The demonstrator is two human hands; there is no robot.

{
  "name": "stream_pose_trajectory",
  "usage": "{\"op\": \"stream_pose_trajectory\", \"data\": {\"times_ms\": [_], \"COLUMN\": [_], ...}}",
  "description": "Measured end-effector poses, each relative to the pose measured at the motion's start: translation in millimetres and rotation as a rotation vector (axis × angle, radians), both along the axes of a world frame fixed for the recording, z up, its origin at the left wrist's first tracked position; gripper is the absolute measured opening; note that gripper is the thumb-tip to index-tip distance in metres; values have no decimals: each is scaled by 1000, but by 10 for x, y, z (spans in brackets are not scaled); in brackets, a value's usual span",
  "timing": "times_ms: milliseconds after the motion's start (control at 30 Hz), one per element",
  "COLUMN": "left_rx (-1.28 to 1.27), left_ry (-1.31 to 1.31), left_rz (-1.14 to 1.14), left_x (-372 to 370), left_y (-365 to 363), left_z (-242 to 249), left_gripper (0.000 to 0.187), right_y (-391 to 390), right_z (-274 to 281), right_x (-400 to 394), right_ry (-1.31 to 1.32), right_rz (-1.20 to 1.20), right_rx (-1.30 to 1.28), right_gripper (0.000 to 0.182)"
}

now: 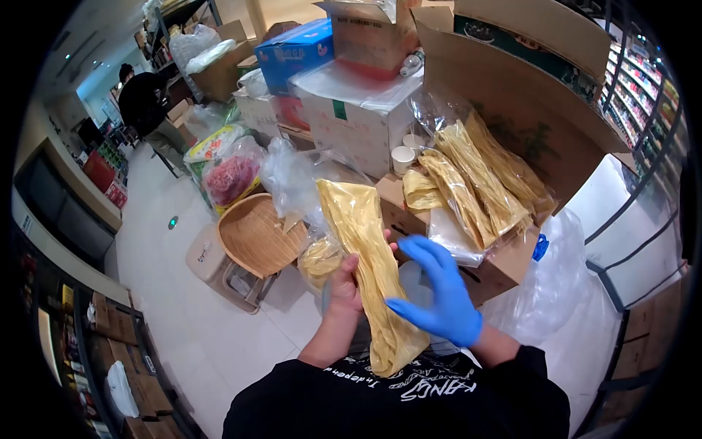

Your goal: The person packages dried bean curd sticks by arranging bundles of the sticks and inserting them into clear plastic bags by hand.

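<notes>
One yellow bundle (368,256) is gripped between the left hand's (347,285) thumb and fingers; the gloved right hand (440,296) is spread beside it. Two cups (402,159) stand at one o'clock from the bundle.

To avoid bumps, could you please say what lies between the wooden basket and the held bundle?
The head view shows a clear bag with yellow contents between the basket and bundle.

Even, fairly bright indoor light fills the middle, with soft shadows. A ceiling light glows at upper left; lit shelves (635,91) shine at upper right. Plastic film catches glare. Wide-angle distortion bends the edges into black corners. Fine detail softens toward the far upper left.
</notes>
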State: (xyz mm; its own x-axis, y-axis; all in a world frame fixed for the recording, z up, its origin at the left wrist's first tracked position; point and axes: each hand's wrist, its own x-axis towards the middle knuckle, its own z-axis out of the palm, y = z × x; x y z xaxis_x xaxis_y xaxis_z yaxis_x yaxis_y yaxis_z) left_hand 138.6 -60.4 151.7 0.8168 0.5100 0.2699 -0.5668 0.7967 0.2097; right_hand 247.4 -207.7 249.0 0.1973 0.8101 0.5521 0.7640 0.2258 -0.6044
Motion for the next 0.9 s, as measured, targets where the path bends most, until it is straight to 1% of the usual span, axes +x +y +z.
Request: {"op": "stream_pose_trajectory", "data": {"times_ms": [67,100,133,200,233,300,333,400,433,467,533,567,600,667,700,733,800,833,867,900], "left_rx": [-22,-25,-24,-65,-76,-95,-108,-55,-31,-46,543,811,795,675,817,783,968,924,903,1018], "left_ry": [111,205,207,404,411,490,500,777,921,929,1363,1457,1480,1247,1374,1391,1603,1650,1661,1770], "left_rz": [108,201,200,306,311,270,268,318,484,484,979,949,949,640,697,700,712,727,725,801], "left_x": [-2,-20,-22,-45,-71,-140,-186,-239,-223,-259,-365,-473,-535,-664,-705,-735,-808,-806,-791,-786], "left_y": [-106,-109,-121,-157,-144,-107,-104,-88,-146,-148,-16,47,81,80,25,-4,-118,-189,-221,-266], "left_z": [-73,-225,-221,-201,-257,-382,-413,-429,-361,-462,-738,-843,-986,-1281,-1315,-1389,-1489,-1471,-1483,-1491], "left_gripper": [67,62,62,54,54,61,61,78,95,95,103,103,103,97,78,78,60,47,47,42], "right_y": [308,411,474,549,552,568,576,586,582,590,666,702,733,753,742,742,668,651,661,644], "right_z": [-64,-234,-355,-502,-516,-643,-731,-919,-1014,-1116,-1381,-1522,-1644,-1902,-2046,-2186,-2385,-2448,-2489,-2449], "right_x": [-40,-33,-27,-35,-48,-59,-62,-106,-137,-163,-220,-263,-305,-406,-437,-442,-478,-494,-494,-513], "right_ry": [196,192,194,352,413,467,514,543,565,584,564,548,556,539,540,503,471,464,451,443], "right_rz": [4,59,58,159,172,170,162,142,107,75,90,99,115,100,118,152,201,204,206,197], "right_rx": [-123,-81,-80,-110,-148,-183,-207,-222,-253,-282,-303,-318,-335,-484,-514,-500,-521,-543,-554,-587], "right_gripper": [69,68,68,68,64,63,61,59,58,57,59,60,60,61,61,62,62,62,63,63]}}
